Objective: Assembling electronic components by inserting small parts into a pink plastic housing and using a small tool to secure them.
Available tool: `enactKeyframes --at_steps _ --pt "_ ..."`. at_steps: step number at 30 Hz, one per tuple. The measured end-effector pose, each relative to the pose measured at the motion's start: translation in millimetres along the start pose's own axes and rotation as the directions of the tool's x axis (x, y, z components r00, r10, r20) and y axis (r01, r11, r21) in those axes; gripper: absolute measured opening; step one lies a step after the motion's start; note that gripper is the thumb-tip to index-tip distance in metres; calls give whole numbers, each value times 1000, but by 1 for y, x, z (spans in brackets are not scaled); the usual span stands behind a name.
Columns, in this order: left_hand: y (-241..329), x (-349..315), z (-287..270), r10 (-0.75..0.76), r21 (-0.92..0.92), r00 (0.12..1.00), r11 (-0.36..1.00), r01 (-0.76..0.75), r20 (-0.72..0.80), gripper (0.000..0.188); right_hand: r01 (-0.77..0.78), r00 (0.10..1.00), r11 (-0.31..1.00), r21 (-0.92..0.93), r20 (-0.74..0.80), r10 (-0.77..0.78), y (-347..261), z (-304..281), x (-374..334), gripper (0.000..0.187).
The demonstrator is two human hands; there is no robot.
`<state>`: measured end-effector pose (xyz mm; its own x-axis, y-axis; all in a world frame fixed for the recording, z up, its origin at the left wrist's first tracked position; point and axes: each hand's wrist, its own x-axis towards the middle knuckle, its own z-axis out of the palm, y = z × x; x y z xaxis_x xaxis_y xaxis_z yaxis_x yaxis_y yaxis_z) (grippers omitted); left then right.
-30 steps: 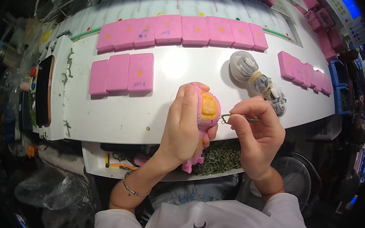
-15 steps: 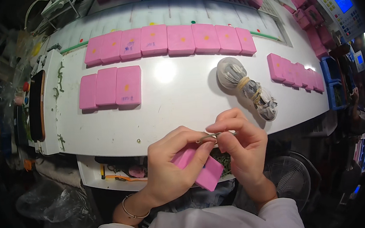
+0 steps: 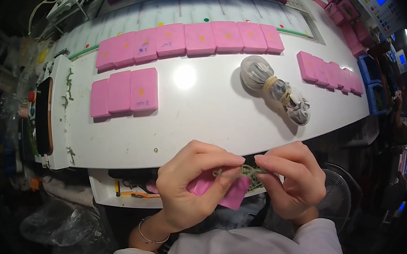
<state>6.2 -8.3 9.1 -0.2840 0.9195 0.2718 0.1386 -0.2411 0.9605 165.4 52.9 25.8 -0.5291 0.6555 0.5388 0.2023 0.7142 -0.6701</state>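
Left hand's got the pink block tucked palm-side, probably so thumb and finger can pinch the green piece; right hand, at 3 o'clock, grips its other end.

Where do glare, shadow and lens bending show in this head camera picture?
Head view: round white glare on the glossy white tabletop; head view again: soft shadow along the left of the grey-and-white, band-tied bundle; head view, lower down: the tabletop's near edge looks bowed.
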Motion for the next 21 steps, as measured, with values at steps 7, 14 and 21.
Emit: enactKeyframes --at_steps 7,14,21 --pt "-3 -4 -1 115 69 993 991 -113 -19 10 41 999 999 -16 34 -40 -6 -3 -1 35" --pt "-7 -6 -5 -108 -223 990 967 127 94 24 64 997 994 -88 56 -59 -3 -2 -3 31" --pt "-19 -8 -1 -125 -394 972 898 197 200 17 57 998 996 -64 43 -54 1 8 -6 24"
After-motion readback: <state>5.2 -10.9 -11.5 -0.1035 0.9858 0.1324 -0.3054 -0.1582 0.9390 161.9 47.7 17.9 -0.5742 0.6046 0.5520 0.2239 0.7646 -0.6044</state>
